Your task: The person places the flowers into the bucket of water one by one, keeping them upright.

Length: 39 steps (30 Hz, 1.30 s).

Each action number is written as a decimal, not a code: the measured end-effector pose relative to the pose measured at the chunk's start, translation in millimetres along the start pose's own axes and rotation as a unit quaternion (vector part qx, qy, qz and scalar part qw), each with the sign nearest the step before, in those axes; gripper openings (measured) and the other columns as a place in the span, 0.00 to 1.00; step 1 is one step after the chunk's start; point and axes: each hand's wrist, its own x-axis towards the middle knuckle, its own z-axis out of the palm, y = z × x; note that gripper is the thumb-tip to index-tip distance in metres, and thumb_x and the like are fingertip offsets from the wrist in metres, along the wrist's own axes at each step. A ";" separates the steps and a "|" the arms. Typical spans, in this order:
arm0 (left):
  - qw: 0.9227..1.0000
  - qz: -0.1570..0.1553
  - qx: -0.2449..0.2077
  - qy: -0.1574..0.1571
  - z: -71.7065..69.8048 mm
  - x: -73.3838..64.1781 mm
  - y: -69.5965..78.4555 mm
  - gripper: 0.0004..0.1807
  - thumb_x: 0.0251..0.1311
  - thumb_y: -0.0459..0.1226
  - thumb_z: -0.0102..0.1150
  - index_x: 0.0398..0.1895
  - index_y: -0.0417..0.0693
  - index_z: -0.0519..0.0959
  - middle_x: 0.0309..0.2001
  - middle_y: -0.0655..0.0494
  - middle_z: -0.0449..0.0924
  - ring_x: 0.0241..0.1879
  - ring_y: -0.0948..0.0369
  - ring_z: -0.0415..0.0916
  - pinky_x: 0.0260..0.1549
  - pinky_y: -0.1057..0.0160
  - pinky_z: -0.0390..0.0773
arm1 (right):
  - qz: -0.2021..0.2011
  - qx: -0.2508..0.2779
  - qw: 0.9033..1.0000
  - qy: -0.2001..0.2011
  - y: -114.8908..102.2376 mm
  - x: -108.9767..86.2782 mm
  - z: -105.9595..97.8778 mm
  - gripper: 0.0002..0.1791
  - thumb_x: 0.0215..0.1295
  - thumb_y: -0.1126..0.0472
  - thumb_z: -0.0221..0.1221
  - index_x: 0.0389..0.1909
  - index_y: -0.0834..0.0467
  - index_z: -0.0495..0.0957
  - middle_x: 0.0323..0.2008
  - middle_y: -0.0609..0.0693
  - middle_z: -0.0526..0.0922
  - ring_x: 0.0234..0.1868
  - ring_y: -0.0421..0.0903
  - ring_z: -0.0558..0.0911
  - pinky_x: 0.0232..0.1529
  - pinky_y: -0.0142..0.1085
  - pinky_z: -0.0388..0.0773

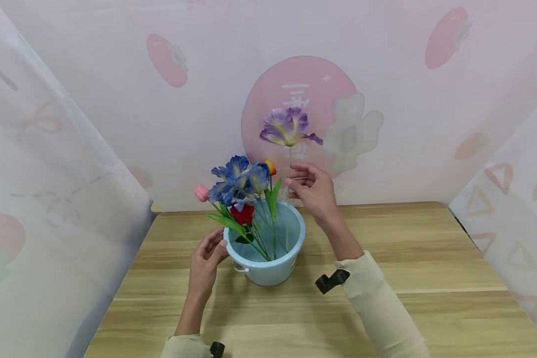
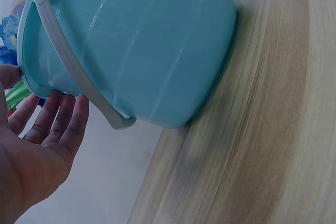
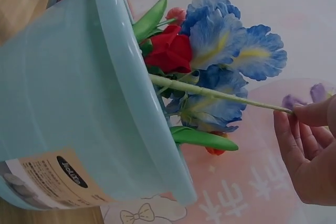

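My right hand [image 1: 312, 191] pinches the thin stem [image 3: 220, 95] of a purple and cream flower [image 1: 288, 127] between thumb and fingers. The bloom stands above the hand, and the stem runs down into a light blue bucket [image 1: 268, 276]. At the bucket's left side my left hand [image 1: 208, 256] holds the rim with thumb and fingertips. Inside the bucket lean blue irises [image 1: 237, 179], a red rose [image 1: 243, 214], a pink tulip [image 1: 201, 193] and an orange-yellow tulip [image 1: 271, 168]. The irises partly cover the other stems.
The bucket stands on a wood-grain table [image 1: 385, 308] near its back edge. Its white handle [image 2: 73, 66] hangs down at the side. A printed pale cloth [image 1: 206, 99] rises behind the table, with more cloth at both sides.
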 end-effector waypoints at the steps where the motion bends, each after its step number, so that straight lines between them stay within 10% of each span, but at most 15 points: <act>1: 1.000 -0.001 0.000 0.000 0.0 -0.1 0.1 0.23 0.79 0.38 0.61 0.72 0.43 0.76 0.64 0.40 0.80 0.57 0.55 0.86 0.50 0.66 0.90 | 0.001 0.002 1.000 -0.002 0.8 0.5 2.2 0.20 0.71 0.72 0.67 0.62 0.64 0.82 0.47 0.58 0.84 0.47 0.60 0.86 0.37 0.33 0.92; 16: 1.000 -0.001 0.004 0.005 -2.2 -2.1 0.2 0.24 0.78 0.40 0.62 0.72 0.43 0.76 0.58 0.55 0.85 0.56 0.56 0.86 0.50 0.65 0.90 | 0.012 -0.086 0.996 -0.031 34.3 11.0 31.4 0.20 0.69 0.75 0.65 0.62 0.66 0.83 0.50 0.68 0.87 0.48 0.66 0.89 0.41 0.50 0.94; 34: 1.000 0.000 0.000 -0.001 -3.4 -4.5 2.4 0.23 0.79 0.38 0.61 0.72 0.41 0.76 0.59 0.55 0.84 0.54 0.63 0.86 0.50 0.65 0.90 | 0.004 -0.300 0.945 -0.133 55.2 -7.7 52.5 0.20 0.66 0.74 0.60 0.57 0.62 0.86 0.42 0.55 0.92 0.45 0.50 0.90 0.46 0.41 0.91; 39: 1.000 -0.001 0.000 0.000 -3.8 -5.4 1.9 0.23 0.79 0.38 0.60 0.72 0.40 0.76 0.58 0.56 0.84 0.54 0.63 0.86 0.50 0.66 0.90 | 0.009 -0.301 0.945 -0.125 54.1 -11.3 53.7 0.18 0.68 0.73 0.61 0.58 0.61 0.85 0.43 0.55 0.91 0.47 0.51 0.91 0.51 0.43 0.91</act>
